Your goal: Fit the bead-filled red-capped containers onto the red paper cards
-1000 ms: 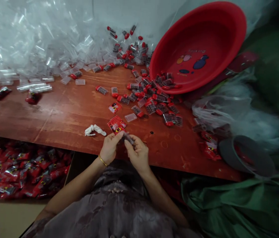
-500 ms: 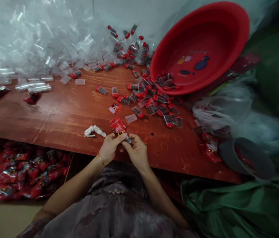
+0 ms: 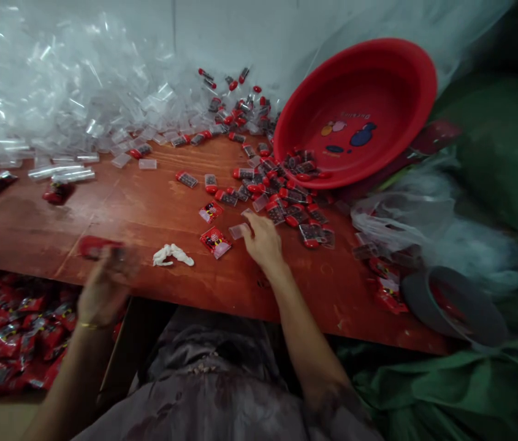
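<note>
1 red packet [image 3: 95, 246] at left fingers [image 3: 118, 264]

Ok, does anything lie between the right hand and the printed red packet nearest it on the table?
Yes: a clear plastic piece lies on the table, between the fingers of the right hand and the printed red packet. Whether the fingers touch it, I can't tell.

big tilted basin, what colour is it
The basin is red, with a multicoloured print inside; best seen in the head view.
</note>
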{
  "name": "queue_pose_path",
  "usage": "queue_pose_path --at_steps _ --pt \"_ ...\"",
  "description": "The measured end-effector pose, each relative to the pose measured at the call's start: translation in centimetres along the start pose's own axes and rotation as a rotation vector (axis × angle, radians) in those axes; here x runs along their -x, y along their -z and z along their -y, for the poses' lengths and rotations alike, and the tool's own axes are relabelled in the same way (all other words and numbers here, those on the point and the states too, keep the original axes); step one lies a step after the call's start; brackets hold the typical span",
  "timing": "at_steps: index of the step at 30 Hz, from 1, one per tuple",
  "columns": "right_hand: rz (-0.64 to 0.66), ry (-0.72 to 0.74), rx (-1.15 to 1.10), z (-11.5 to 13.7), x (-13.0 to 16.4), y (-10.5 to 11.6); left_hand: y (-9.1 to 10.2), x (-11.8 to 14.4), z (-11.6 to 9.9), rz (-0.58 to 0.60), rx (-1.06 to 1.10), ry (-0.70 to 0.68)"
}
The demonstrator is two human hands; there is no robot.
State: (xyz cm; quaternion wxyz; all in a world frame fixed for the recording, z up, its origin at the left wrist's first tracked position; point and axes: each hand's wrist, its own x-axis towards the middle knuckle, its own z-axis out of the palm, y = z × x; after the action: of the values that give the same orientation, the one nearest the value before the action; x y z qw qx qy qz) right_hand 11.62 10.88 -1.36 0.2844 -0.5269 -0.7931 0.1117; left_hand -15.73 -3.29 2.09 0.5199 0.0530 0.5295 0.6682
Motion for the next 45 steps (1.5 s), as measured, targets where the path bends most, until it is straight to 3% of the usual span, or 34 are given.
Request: queue_pose_path --at_steps 2,3,5,6,8,10,11,13,14,16,18,21,24,28,30,32,35,37,39,43,45 --pt "0.088 0.007 0.177 -2.7 -0.9 0.1 4.1 -0.7 -2.7 -0.211 0.005 -0.345" --pt "0.113 0.006 0.235 -3.6 -0.7 0.0 5.8 -0.8 -3.7 -0.296 -0.042 -0.411" --pt "0.097 -0.025 0.306 -4.1 1.1 -0.3 8.0 -0.7 -4.6 -0.343 -0.140 -0.386" --pt "0.065 -0.053 0.327 -3.7 2.5 -0.4 8.2 -0.5 -4.5 -0.356 -0.155 -0.392" --pt "0.002 -0.113 0.364 -2.0 5.3 -0.4 6.6 -0.2 -3.0 -0.375 -0.152 -0.460" --pt "-0.017 -0.147 0.408 0.1 7.1 -0.3 3.0 -0.3 -0.4 -0.338 -0.326 -0.571" --pt "-0.031 -0.151 0.418 1.1 7.4 -0.3 0.8 -0.6 1.1 -0.240 -0.490 -0.652" --pt "-0.044 -0.123 0.418 2.6 6.5 -0.2 -3.4 -1.2 4.0 0.132 -0.879 -0.729" --pt "-0.036 -0.096 0.415 2.9 5.6 -0.3 -5.3 -1.6 5.3 0.226 -1.054 -0.809" --pt "0.032 -0.039 0.407 3.1 3.4 -0.4 -8.2 -2.5 7.4 0.292 -1.305 -0.897" --pt "0.132 -0.001 0.405 2.7 1.7 -0.6 -9.7 -3.4 8.5 0.332 -1.479 -0.894" --pt "0.197 0.012 0.380 1.8 0.8 -1.0 -10.1 -4.4 8.9 0.364 -1.611 -0.840" --pt "0.168 -0.022 0.308 1.5 -0.6 -0.9 -9.6 -4.7 8.8 0.373 -1.638 -0.832" --pt "0.106 -0.021 0.196 3.1 -7.1 0.5 -9.3 -4.7 9.1 0.360 -1.594 -0.875" --pt "-0.031 -0.008 0.128 4.4 -10.5 1.8 -9.3 -4.8 9.4 0.347 -1.558 -0.873" --pt "-0.143 0.063 0.019 5.7 -11.7 2.8 -9.1 -5.1 9.4 0.320 -1.521 -0.858" --pt "-0.086 0.123 -0.028 6.5 -8.8 2.4 -8.7 -5.3 9.0 0.240 -1.447 -0.857" --pt "0.030 -0.021 -0.074 6.0 -5.3 1.0 -8.5 -5.1 8.5 0.198 -1.379 -0.862" --pt "0.105 -0.183 -0.269 5.0 -2.2 -0.9 -8.6 -4.8 8.0 0.195 -1.317 -0.862" --pt "0.072 -0.253 -0.761 4.3 0.4 -3.2 -9.3 -3.7 7.6 0.256 -1.165 -0.833" --pt "0.008 -0.242 -0.826 4.6 0.7 -3.3 -9.7 -3.0 7.7 0.250 -0.995 -0.755"
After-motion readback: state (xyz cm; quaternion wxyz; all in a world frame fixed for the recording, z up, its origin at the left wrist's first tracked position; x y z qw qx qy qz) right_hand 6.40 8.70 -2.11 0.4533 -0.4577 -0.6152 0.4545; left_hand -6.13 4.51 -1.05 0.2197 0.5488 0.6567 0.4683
